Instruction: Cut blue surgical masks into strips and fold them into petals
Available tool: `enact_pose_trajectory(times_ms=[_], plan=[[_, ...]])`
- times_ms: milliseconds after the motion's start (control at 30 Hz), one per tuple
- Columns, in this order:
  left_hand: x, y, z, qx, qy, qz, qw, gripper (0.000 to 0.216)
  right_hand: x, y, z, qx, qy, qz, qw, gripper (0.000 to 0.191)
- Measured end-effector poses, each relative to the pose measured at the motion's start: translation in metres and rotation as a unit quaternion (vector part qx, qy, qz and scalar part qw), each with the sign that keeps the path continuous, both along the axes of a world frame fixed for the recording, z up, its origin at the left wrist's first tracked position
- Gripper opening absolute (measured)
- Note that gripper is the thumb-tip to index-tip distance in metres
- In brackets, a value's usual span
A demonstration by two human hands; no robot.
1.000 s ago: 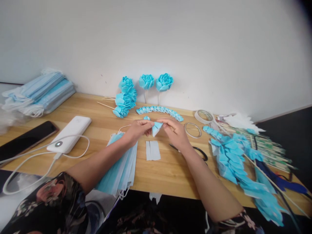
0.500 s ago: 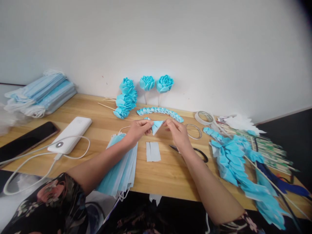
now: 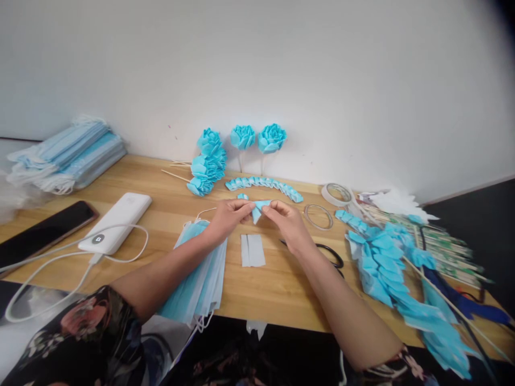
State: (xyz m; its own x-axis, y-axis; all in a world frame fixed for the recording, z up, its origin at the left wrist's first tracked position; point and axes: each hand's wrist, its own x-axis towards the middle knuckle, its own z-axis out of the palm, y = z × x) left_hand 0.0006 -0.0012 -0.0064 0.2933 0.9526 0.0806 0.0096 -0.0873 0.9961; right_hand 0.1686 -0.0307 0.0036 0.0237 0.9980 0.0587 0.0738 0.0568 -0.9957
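Observation:
Both hands meet over the wooden table (image 3: pixel 281 284) and pinch a small folded piece of light blue mask fabric (image 3: pixel 258 209). My left hand (image 3: pixel 229 217) grips its left side, and my right hand (image 3: pixel 286 221) grips its right side with fingers bent. Below the hands lie two pale cut strips (image 3: pixel 252 250). A pile of blue face masks (image 3: pixel 199 279) lies under my left forearm. A curved row of folded blue pieces (image 3: pixel 263 184) lies just beyond the hands.
Blue fabric flowers on sticks (image 3: pixel 241 138) lean at the wall. Black scissors (image 3: pixel 332 254), a tape roll (image 3: pixel 337 193) and a ring (image 3: pixel 318 215) lie to the right, beside a heap of blue pieces (image 3: pixel 382 262). At left are a power bank (image 3: pixel 116 221), phone (image 3: pixel 44 230) and stacked masks (image 3: pixel 68 153).
My right hand has drawn back in toward the left hand, and the blue piece, spread wider half a second ago, is now folded smaller between the fingertips.

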Motion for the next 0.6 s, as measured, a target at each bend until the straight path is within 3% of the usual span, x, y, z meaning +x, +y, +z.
enact_pose_trajectory(times_ms=[600], plan=[[0.0001, -0.0003, 0.0005, 0.003, -0.014, 0.001, 1.0, 0.044, 0.0012, 0.0029, -0.0077, 0.028, -0.015, -0.027, 0.999, 0.023]])
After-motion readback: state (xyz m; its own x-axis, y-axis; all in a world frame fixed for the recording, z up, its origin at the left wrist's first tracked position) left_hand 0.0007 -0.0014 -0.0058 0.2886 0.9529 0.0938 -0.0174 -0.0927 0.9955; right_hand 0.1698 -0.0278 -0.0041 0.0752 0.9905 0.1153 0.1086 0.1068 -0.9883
